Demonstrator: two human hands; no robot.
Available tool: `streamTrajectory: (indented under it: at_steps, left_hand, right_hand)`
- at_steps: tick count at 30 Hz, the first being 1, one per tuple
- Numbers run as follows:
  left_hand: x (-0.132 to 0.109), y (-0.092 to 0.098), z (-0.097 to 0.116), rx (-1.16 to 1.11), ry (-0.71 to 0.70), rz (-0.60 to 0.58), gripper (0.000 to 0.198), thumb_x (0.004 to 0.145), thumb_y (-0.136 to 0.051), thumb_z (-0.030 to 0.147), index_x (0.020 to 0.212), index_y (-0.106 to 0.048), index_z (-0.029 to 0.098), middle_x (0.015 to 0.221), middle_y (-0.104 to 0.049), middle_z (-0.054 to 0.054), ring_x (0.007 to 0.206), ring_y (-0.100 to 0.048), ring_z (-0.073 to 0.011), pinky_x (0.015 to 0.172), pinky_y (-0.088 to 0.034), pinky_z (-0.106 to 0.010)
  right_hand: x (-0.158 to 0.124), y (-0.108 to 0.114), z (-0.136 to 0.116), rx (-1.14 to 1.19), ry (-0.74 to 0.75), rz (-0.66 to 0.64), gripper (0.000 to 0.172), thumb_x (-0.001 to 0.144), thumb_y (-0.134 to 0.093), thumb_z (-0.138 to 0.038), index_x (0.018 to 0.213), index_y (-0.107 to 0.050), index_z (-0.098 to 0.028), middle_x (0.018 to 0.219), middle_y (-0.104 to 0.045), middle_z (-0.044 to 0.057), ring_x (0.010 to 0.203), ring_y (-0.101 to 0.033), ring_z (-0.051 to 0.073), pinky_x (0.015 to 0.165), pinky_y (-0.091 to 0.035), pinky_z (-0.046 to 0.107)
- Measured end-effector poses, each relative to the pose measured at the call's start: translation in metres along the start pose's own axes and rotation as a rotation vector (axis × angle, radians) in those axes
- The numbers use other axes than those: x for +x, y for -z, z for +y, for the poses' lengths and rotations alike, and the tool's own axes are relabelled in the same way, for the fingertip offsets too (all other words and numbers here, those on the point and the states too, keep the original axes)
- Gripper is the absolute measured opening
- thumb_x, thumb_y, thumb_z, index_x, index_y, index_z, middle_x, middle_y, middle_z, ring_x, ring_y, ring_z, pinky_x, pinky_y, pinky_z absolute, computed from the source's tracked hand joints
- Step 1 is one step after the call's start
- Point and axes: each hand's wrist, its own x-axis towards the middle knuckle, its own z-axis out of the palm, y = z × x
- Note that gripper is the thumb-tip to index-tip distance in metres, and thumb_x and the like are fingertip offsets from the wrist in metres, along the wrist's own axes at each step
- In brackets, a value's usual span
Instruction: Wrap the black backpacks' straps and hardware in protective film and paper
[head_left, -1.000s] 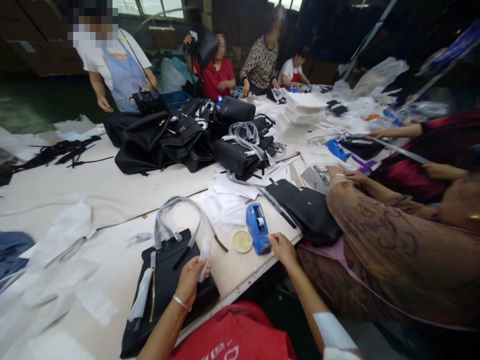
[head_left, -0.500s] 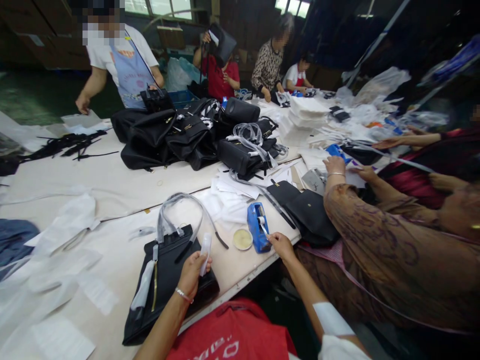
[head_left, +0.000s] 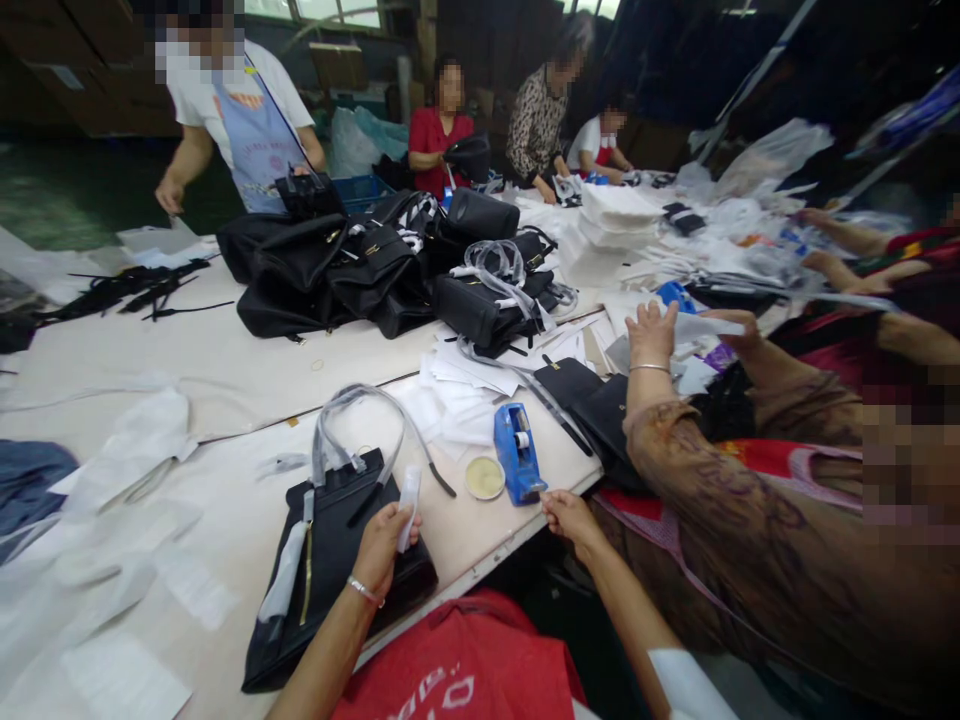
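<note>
My left hand (head_left: pixel 381 548) is closed around a narrow white, translucent wrapped strip (head_left: pixel 409 495), which sticks up past the fingers. Under that hand a black handbag (head_left: pixel 334 545) lies on the table, its handles (head_left: pixel 352 395) wrapped in clear plastic and a gold zip on its front. White wrapping covers the zip pull. My right hand (head_left: pixel 571 520) pinches the end of the tape at the cutting edge of a blue tape dispenser (head_left: pixel 516 455); the tape itself barely shows. Beside the dispenser is a round, shallow yellowish dish (head_left: pixel 484 478).
Black bags (head_left: pixel 375 260) are heaped across the table (head_left: pixel 247 380). White paper sheets (head_left: pixel 469 395) lie behind the dispenser, and thin white wrapping (head_left: pixel 135 500) is spread at left. A co-worker's arm (head_left: pixel 712 480) is close on my right; other people work at the far side.
My right hand has drawn the tape down and slightly right, from the dispenser's middle to its front edge. The left hand stays almost still. The neighbouring co-worker's hand has lifted, fingers spread.
</note>
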Motion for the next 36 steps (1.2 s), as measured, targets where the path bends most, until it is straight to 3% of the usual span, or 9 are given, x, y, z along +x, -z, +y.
streamTrajectory:
  at_steps: [8,11,13,16,19,23,32,34,36]
  left_hand:
    - [-0.003,-0.003,0.002,-0.014,-0.017,0.035,0.032,0.068,-0.067,0.042,0.071,-0.056,0.012,0.063,-0.061,-0.001,0.048,-0.050,-0.0066,0.049,-0.041,-0.020]
    - [-0.003,-0.004,0.004,-0.008,-0.012,0.066,0.032,0.069,-0.065,0.043,0.069,-0.055,0.013,0.061,-0.062,-0.002,0.047,-0.050,-0.0071,0.048,-0.040,-0.020]
    - [-0.002,-0.004,0.005,-0.012,-0.017,0.079,0.031,0.070,-0.064,0.043,0.069,-0.054,0.013,0.061,-0.062,-0.001,0.047,-0.050,-0.0072,0.048,-0.040,-0.020]
    - [0.000,-0.005,0.005,-0.021,-0.023,0.091,0.030,0.070,-0.064,0.041,0.069,-0.052,0.014,0.060,-0.061,-0.001,0.047,-0.050,-0.0070,0.047,-0.039,-0.019]
    - [0.000,-0.006,0.004,-0.011,-0.012,0.089,0.029,0.070,-0.065,0.040,0.069,-0.051,0.014,0.059,-0.061,0.000,0.046,-0.050,-0.0072,0.046,-0.038,-0.019]
    - [0.000,-0.006,0.003,0.007,-0.019,0.098,0.026,0.070,-0.062,0.038,0.073,-0.051,0.014,0.059,-0.061,0.000,0.045,-0.050,-0.0077,0.045,-0.038,-0.020]
    - [0.000,-0.006,0.005,0.010,-0.006,0.096,0.015,0.072,-0.056,0.028,0.076,-0.049,0.016,0.061,-0.061,0.000,0.047,-0.051,-0.0086,0.046,-0.038,-0.020]
    - [-0.002,-0.008,0.008,0.021,-0.005,0.080,0.013,0.073,-0.054,0.027,0.077,-0.049,0.016,0.062,-0.061,0.000,0.048,-0.052,-0.0087,0.047,-0.038,-0.020]
    - [-0.003,-0.009,0.010,0.045,-0.009,0.074,0.011,0.073,-0.053,0.025,0.078,-0.048,0.016,0.062,-0.061,0.000,0.048,-0.052,-0.0088,0.047,-0.037,-0.020]
  right_hand:
    - [0.004,0.009,0.007,-0.236,0.039,0.015,0.017,0.074,-0.052,-0.030,0.061,-0.047,-0.020,0.054,-0.050,-0.002,0.051,-0.048,0.013,0.052,-0.037,0.023]
    - [0.000,0.005,0.013,-0.448,0.161,0.024,0.016,0.074,-0.051,-0.029,0.061,-0.050,-0.020,0.059,-0.054,0.002,0.060,-0.053,0.018,0.057,-0.036,0.026]
    - [-0.006,-0.011,0.007,-0.516,0.300,-0.026,0.017,0.078,-0.047,-0.034,0.070,-0.055,-0.020,0.065,-0.059,0.003,0.065,-0.055,0.020,0.060,-0.038,0.028]
    - [-0.022,-0.054,-0.024,-0.372,0.458,-0.247,0.023,0.083,-0.043,-0.040,0.085,-0.056,-0.020,0.071,-0.060,0.002,0.063,-0.056,0.018,0.059,-0.041,0.026]
    - [-0.035,-0.104,-0.068,-0.226,0.572,-0.484,0.019,0.085,-0.042,-0.034,0.090,-0.055,-0.020,0.073,-0.059,0.000,0.059,-0.053,0.013,0.056,-0.041,0.023]
    - [-0.038,-0.145,-0.103,-0.292,0.764,-0.628,0.015,0.086,-0.043,-0.025,0.087,-0.057,-0.021,0.073,-0.058,-0.001,0.062,-0.052,0.012,0.059,-0.040,0.022]
    - [-0.026,-0.156,-0.105,-0.620,0.960,-0.589,0.010,0.086,-0.045,-0.020,0.085,-0.055,-0.023,0.082,-0.062,0.000,0.076,-0.057,0.014,0.067,-0.037,0.022]
    - [-0.026,-0.156,-0.108,-0.690,0.970,-0.558,0.009,0.086,-0.046,-0.020,0.091,-0.053,-0.023,0.083,-0.062,0.000,0.075,-0.058,0.015,0.065,-0.036,0.023]
    - [-0.024,-0.157,-0.111,-0.752,0.934,-0.534,0.018,0.085,-0.049,-0.022,0.102,-0.048,-0.022,0.079,-0.062,0.000,0.071,-0.059,0.017,0.062,-0.035,0.023]
